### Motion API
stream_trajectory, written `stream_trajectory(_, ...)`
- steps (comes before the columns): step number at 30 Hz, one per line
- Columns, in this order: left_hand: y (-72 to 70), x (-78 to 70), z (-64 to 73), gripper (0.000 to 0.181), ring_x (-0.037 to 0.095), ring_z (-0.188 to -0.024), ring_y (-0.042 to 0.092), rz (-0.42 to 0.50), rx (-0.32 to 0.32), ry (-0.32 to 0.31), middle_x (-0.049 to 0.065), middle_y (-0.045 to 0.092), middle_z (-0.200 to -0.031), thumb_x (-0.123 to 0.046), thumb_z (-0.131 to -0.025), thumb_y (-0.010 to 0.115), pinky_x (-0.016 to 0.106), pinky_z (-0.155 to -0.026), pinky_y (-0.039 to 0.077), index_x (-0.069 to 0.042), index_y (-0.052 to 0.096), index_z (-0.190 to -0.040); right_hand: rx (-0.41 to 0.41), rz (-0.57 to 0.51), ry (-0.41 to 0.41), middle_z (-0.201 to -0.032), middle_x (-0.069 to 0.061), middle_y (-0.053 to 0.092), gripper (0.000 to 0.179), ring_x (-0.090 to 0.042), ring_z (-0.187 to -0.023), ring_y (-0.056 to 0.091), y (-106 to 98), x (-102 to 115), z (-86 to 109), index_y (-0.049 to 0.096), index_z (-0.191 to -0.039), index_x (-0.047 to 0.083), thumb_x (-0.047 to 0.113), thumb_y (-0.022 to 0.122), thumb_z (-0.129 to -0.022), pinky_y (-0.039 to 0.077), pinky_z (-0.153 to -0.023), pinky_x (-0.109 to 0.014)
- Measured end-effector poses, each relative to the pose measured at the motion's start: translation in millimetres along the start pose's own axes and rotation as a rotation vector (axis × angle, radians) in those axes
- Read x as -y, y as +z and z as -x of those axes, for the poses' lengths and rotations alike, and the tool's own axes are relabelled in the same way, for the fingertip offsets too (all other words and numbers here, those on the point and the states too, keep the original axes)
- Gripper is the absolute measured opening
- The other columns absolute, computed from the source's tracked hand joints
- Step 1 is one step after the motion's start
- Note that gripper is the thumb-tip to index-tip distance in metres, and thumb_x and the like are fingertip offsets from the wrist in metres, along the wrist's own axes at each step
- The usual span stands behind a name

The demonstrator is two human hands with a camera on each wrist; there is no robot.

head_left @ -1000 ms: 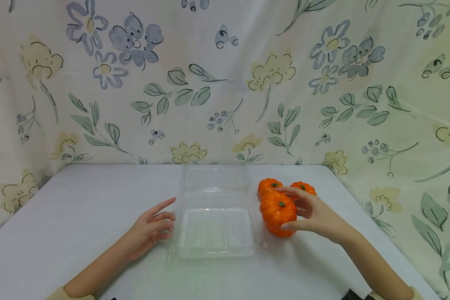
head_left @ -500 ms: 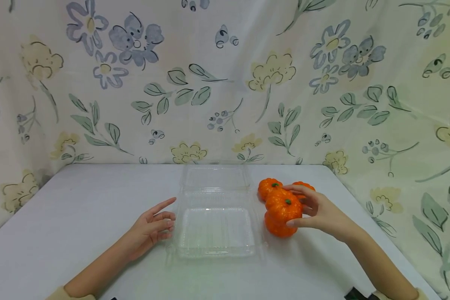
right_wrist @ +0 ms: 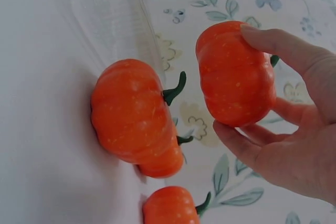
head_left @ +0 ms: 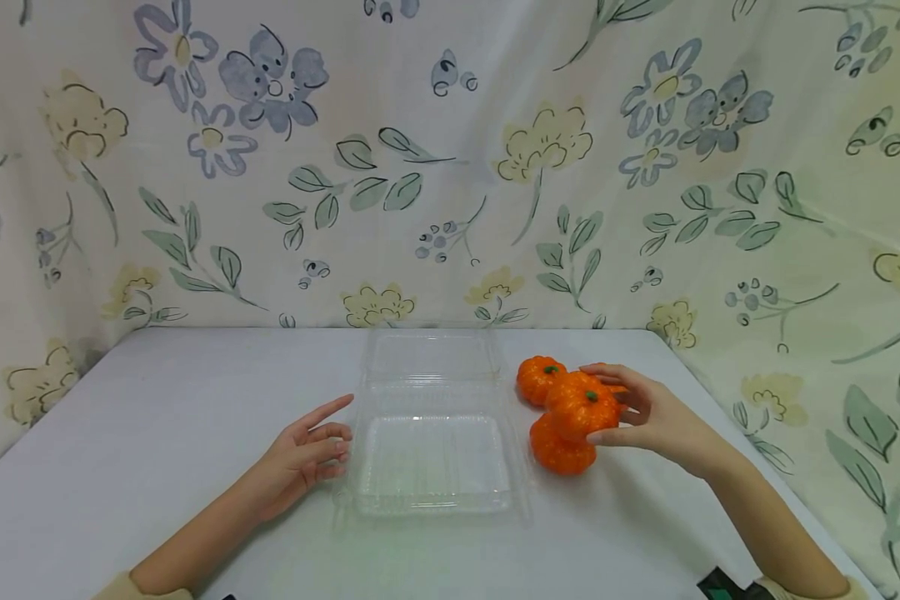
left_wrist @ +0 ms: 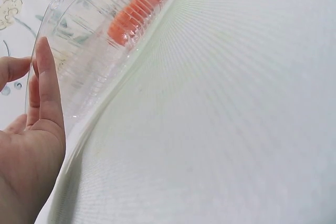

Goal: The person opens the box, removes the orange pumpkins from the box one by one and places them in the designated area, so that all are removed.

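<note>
My right hand (head_left: 648, 421) holds a small orange toy-like pumpkin (head_left: 583, 407) with a green stem, thumb on the near side and fingers on the far side. In the right wrist view this pumpkin (right_wrist: 236, 74) hangs in the air, apart from the front pumpkin (right_wrist: 131, 111) on the table. Another pumpkin (head_left: 542, 381) sits farther back; a third, by the right hand's fingers, is mostly hidden in the head view. My left hand (head_left: 296, 462) lies beside a clear plastic clamshell box (head_left: 435, 505), fingers extended at its left side; whether they touch it I cannot tell.
The box's lid (head_left: 431, 354) is folded back toward the rear of the white table (head_left: 195, 400). A floral curtain (head_left: 450, 167) hangs behind the table and on both sides. The pumpkins on the table stand right of the box.
My right hand has moved right and slightly away with the pumpkin, uncovering more of the front pumpkin and covering the back right one. The left hand and box have stayed put.
</note>
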State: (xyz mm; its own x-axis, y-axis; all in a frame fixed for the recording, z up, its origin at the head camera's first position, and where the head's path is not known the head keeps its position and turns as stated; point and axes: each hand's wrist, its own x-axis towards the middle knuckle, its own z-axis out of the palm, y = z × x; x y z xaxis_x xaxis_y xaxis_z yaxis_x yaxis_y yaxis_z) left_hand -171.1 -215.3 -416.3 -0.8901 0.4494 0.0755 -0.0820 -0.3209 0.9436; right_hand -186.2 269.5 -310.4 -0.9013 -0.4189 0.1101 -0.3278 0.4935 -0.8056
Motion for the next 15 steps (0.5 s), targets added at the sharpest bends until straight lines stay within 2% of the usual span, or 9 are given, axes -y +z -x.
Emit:
stream_trajectory(5,0.2,0.2,-0.3,0.060,0.006,-0.089,0.066,0.008,0.003,0.001,-0.005,0.065,-0.108,0.003,-0.105,0.056,0.022,-0.081,0.061,-0.024,0.045,-0.158,0.002,0.000,0.004,-0.150,-0.019,0.054,0.076,-0.039,-0.129,0.056,-5.0,-2.2,0.4,0.048,-0.152,0.005,0.015,0.087,-0.087,0.054,-0.097,-0.018)
stream_trajectory(12,0.7,0.0,-0.6,0.060,0.006,-0.090,0.066,0.011,0.001,-0.004,-0.005,0.065,-0.108,0.002,-0.105,0.056,0.022,-0.081,0.061,-0.024,0.044,-0.157,0.009,-0.015,0.012,-0.151,-0.019,0.052,0.073,-0.012,-0.122,0.060,-11.8,-6.7,1.7,0.048,-0.152,0.006,0.014,0.084,-0.089,0.055,-0.096,-0.019)
stream_trajectory(15,0.6,-0.1,-0.6,0.060,0.006,-0.090,0.066,0.010,-0.005,-0.009,-0.005,0.065,-0.108,0.002,-0.105,0.056,0.022,-0.081,0.061,-0.024,0.044,-0.158,0.009,-0.023,0.007,-0.151,-0.020,0.052,0.072,-0.007,-0.120,0.060,-14.4,-8.6,1.5,0.048,-0.151,0.005,0.013,0.084,-0.090,0.056,-0.096,-0.020)
